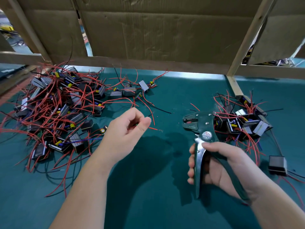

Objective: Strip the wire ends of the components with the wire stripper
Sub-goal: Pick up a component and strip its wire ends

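Note:
My right hand (214,164) grips the handles of a dark green wire stripper (200,129), whose jaws point left and up above the green mat. My left hand (127,134) hovers over the mat's middle with curled fingers and pinches a red wire (154,129) whose bare end pokes out to the right. A large heap of black components with red and black wires (62,104) lies to the left. A smaller heap of the same components (244,121) sits just right of the stripper's head.
A lone black component (277,165) lies near the right edge. A few more components (130,91) trail from the left heap toward the centre. Cardboard panels and a wooden frame (236,86) wall off the back of the green mat (148,187).

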A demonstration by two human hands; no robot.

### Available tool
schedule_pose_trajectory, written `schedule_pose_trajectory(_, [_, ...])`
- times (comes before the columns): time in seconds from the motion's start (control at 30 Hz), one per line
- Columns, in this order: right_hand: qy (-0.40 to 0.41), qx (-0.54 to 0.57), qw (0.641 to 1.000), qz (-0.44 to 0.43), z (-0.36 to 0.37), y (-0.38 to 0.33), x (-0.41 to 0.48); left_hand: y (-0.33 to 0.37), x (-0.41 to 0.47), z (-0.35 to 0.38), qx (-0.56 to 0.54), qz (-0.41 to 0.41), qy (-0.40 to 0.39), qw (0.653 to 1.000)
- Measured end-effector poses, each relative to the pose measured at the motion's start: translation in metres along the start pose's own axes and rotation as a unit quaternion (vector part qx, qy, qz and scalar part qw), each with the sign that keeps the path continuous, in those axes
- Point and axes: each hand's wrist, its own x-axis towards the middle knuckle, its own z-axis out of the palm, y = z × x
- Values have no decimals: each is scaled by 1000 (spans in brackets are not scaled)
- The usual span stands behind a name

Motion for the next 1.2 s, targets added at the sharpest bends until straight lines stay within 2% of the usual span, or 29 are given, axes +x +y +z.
schedule_pose_trajectory(0.1, [-35,9,999,12,2,3,1,8,-2,4,-27,-3,1,1000])
schedule_pose_trajectory(0.27, [-91,46,995,6,5,8,2,14,-2,7,27,42,30,998])
schedule_pose_trajectory(0.43, [-165,46,985,0,12,13,3,20,-2,15,-65,23,52,996])
schedule_pose_trajectory(0.53, [-192,29,981,-9,15,14,3,22,-3,19,-85,21,50,995])
schedule_pose_trajectory(0.83, [-213,43,976,-29,19,14,1,26,-6,22,-54,38,66,996])
schedule_pose_trajectory(1.2, [-171,6,984,-50,17,16,0,33,-8,30,-95,45,58,993])
